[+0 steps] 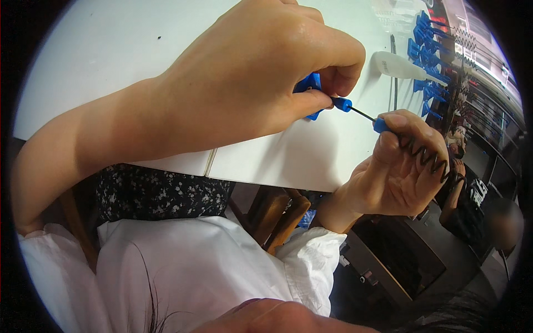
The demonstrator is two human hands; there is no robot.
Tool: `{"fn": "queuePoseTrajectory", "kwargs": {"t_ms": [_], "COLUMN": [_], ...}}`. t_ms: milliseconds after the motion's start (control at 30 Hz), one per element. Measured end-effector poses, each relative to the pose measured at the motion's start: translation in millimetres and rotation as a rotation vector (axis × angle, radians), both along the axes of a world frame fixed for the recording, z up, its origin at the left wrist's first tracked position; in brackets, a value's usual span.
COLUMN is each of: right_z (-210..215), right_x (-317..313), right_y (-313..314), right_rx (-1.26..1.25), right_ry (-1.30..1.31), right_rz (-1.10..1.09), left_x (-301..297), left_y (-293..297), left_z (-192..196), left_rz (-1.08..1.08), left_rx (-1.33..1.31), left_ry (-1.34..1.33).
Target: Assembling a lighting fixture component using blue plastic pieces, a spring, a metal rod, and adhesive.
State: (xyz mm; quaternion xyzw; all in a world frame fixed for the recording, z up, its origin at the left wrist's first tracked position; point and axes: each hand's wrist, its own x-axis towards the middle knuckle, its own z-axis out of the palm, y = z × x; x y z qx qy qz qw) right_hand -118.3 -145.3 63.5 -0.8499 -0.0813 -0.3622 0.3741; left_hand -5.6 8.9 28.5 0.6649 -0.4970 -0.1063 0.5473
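Two hands work at frame centre: left hand (250, 83) fingers pinch a blue part (311, 89) over the white surface (111, 44); right hand (397, 166) fingers grip a black coil spring (430, 158).

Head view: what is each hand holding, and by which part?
Left hand pinches the blue plastic piece at its small cylindrical end. Right hand grips the black coiled spring along its coils, near its blue tip.
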Motion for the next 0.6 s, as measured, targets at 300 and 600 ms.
{"fn": "queuePoseTrajectory", "kwargs": {"t_ms": [300,600], "right_z": [-0.2,2.3], "right_x": [-0.4,-0.5], "right_y": [1.2,2.7], "right_rx": [-0.021,0.068], "right_ry": [0.051,0.03], "right_rz": [0.001,0.012], "left_x": [0.7,1.6], "left_y": [-0.5,-3.1], "left_z": [2.9,4.7], "left_rz": [-0.018,-0.038], "left_rx": [0.009,0.015], "left_ry": [0.011,0.021]}}
